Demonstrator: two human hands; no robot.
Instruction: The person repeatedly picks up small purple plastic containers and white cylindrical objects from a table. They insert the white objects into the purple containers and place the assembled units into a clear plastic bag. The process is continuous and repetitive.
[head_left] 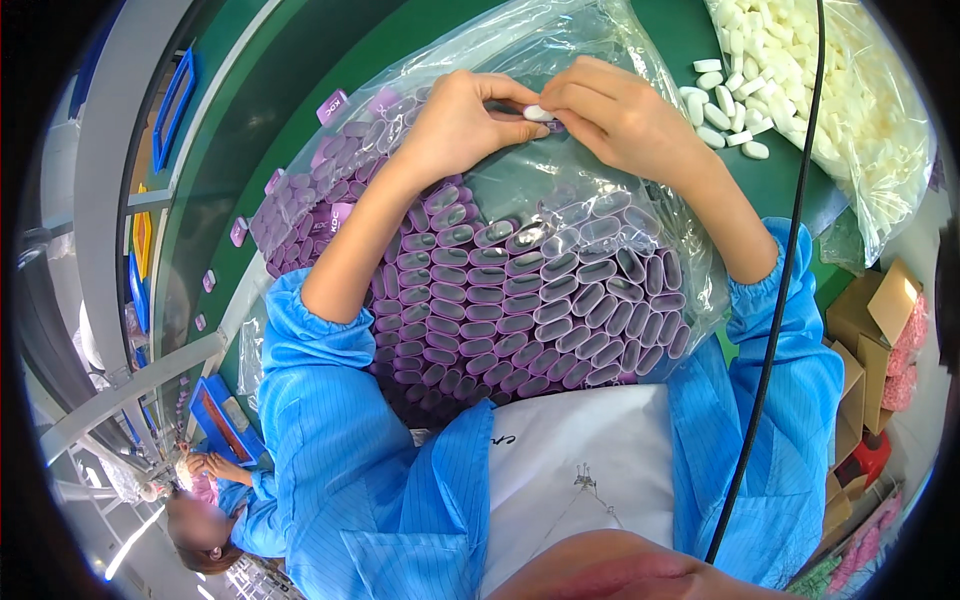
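Observation:
Over the far part of the bench, my two hands meet at a small white oval piece (538, 114). My left hand (463, 125) is closed, pinching the piece between thumb and forefinger. From the other side, the bent fingers of my right hand (618, 112) close on its right end. A bit of purple shows just under the piece, partly hidden by the right fingers. Below the hands, many purple oval sleeves (470, 300) stand packed in rows, open ends up. A clear plastic bag (515, 170) lies around and partly over them.
Loose white oval pieces (735, 110) spill from a clear bag (880, 190) at the far right of the green bench (420, 40). A black cable (775, 330) hangs across the right side. Cardboard boxes (870, 330) stand at right. Another person (215, 510) sits at lower left.

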